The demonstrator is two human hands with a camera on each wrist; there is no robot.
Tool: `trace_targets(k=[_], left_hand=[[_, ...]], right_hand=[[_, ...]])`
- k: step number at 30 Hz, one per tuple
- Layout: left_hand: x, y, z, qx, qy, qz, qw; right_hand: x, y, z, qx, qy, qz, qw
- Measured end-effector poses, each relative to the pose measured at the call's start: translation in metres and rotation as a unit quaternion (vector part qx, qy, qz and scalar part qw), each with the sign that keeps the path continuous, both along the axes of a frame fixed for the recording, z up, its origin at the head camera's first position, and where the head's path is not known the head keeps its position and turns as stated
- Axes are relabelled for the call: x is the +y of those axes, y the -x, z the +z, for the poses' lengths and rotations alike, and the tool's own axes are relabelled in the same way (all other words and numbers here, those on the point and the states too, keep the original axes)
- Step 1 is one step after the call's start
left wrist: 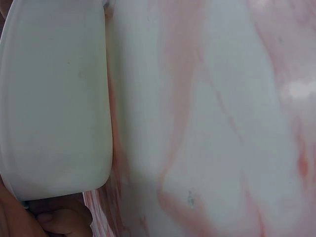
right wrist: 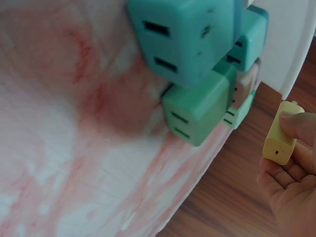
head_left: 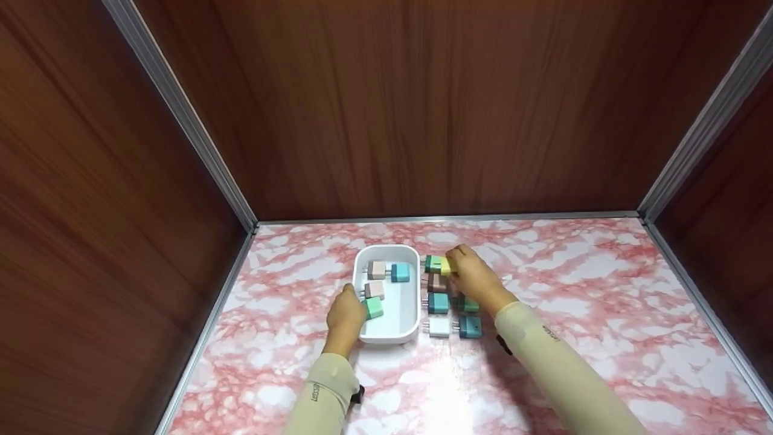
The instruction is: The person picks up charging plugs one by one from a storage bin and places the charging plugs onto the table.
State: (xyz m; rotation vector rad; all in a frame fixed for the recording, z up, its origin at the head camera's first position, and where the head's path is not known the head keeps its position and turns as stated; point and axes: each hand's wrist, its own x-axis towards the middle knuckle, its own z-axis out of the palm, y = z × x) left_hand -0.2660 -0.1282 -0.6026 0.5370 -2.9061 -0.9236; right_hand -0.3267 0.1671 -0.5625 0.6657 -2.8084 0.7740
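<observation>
My left hand (head_left: pixel 346 313) grips the left side of a white plastic box (head_left: pixel 400 315). In the left wrist view, curled fingers (left wrist: pixel 66 220) show against the end of the box. Inside the box lie two pale pink charger plugs, a blue charger plug (head_left: pixel 400 272) and a light green charger plug (head_left: pixel 374 307). Over the row right of the box, my right hand (head_left: pixel 477 279) pinches a yellow charger plug (right wrist: pixel 279 136) between thumb and fingers. It is raised above the table in the right wrist view, close to a dark green charger plug (head_left: pixel 433 264).
On the marbled table stand a brown charger plug (head_left: pixel 437 283), a teal one (head_left: pixel 438 302), a white one (head_left: pixel 439 327), a dark teal one (head_left: pixel 470 327) and a green one (head_left: pixel 467 303) partly under my right hand. Wooden panels (head_left: pixel 423 121) with metal edging enclose the back and sides.
</observation>
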Motion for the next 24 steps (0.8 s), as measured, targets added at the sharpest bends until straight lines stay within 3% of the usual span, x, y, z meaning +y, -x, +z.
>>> trace_targets(k=[24], left_hand=[[0.0,-0.002,0.003,-0.001,-0.002,0.0,1.0]], right_hand=[[0.025,0.002,-0.019,-0.071,-0.013,-0.019,0.9972]])
